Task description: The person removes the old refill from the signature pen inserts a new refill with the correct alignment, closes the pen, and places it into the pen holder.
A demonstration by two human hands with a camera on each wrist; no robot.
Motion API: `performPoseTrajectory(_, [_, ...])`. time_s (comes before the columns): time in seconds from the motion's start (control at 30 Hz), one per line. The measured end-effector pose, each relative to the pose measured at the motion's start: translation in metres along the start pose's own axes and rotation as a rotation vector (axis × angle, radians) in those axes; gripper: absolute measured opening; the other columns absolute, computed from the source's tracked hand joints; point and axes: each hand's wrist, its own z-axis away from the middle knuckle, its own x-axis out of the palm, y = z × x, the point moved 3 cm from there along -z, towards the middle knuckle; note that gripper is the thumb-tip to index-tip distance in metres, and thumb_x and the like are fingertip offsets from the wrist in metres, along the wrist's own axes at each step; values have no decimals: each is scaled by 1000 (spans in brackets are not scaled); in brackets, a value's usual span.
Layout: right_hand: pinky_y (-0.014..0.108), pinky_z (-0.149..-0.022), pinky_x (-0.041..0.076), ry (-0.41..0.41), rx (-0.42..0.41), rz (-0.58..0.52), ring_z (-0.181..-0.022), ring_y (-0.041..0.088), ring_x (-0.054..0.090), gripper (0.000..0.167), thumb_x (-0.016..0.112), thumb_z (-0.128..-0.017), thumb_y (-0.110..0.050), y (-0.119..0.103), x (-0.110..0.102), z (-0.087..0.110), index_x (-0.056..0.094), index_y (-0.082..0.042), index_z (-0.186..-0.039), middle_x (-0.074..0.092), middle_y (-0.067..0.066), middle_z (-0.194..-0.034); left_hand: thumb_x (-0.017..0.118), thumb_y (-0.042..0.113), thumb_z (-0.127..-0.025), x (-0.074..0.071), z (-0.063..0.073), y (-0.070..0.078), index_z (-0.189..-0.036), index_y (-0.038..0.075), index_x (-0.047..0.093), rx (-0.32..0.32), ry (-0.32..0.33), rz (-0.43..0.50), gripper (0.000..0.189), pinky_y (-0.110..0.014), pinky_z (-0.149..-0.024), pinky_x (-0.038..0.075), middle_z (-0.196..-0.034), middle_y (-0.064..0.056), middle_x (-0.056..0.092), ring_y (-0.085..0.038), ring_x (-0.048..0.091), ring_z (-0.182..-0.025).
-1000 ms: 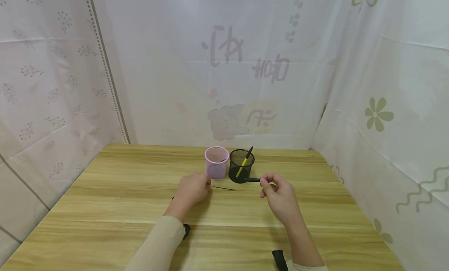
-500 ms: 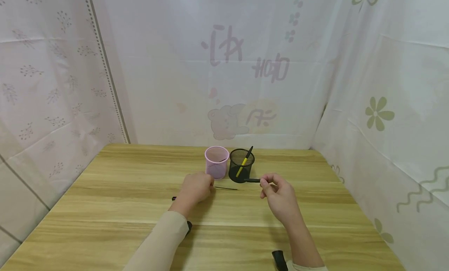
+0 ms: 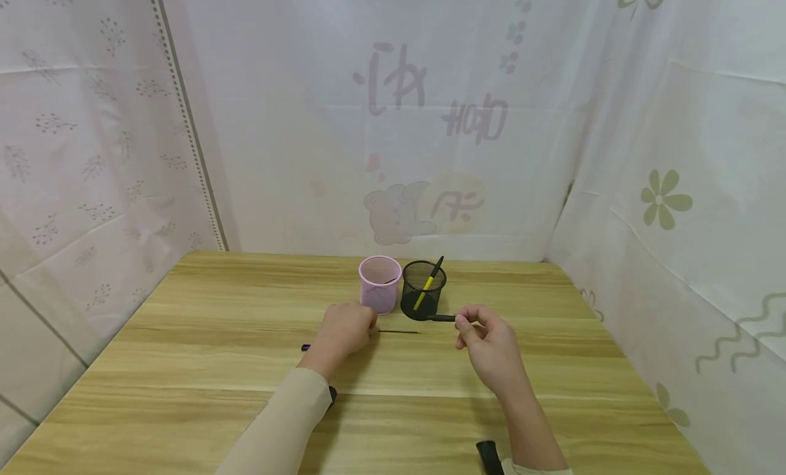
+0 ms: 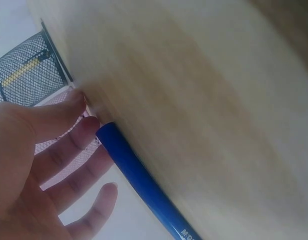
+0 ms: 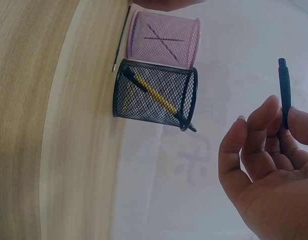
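My left hand pinches one end of a thin dark pen refill, low over the table in front of the pots. The refill's pale tip points right, as the right wrist view shows. Between thumb and fingers, my right hand holds a short black pen barrel with a narrower ridged end, level and pointing left. A black mesh pen pot stands just beyond its end, with a yellow and black pen leaning in it. Touching or close beside it is a pink mesh pen pot with thin dark sticks inside.
A blue pen with white lettering lies on the wooden table below the left hand, mostly hidden by the forearm in the head view. White printed curtains enclose the table at the back and sides.
My left hand has shifted slightly to the right, and the refill in it has moved right too, now lying more level. My right hand with the black barrel has hardly moved.
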Motion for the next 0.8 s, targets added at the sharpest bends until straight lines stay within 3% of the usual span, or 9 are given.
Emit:
performPoseTrajectory(0.33, [28,-63,41,-3,17,7,-81,18,67,19,60,-111,-22,0,0,1,67,-8,-121,64,8,-97,77,25,-97,-1,1,0,-70,23,64,9,16,1,31,-43,-63,49,-69,4,60,-16,52,-64])
performPoseTrajectory(0.5, [28,-66,44,-6,18,1,-81,17,66,19,59,-111,-22,-1,0,1,67,-7,-121,63,6,-99,78,28,-97,-1,-1,-1,-69,23,63,-2,6,15,32,-42,-61,47,-69,4,59,-16,52,-64])
performPoseTrajectory(0.67, [28,-68,45,-6,26,-2,-81,16,66,19,59,-111,-22,-2,0,1,67,-7,-121,63,6,-100,78,23,-92,-8,-4,-1,-62,21,54,1,22,38,38,-40,-55,42,-64,5,51,-16,46,-61])
performPoseTrajectory(0.8, [28,-68,46,-7,29,-8,-81,17,65,20,58,-111,-22,-2,0,1,66,-7,-122,63,7,-101,76,22,-91,-16,-5,0,-63,22,55,4,33,40,35,-42,-58,45,-64,6,52,-16,47,-61])
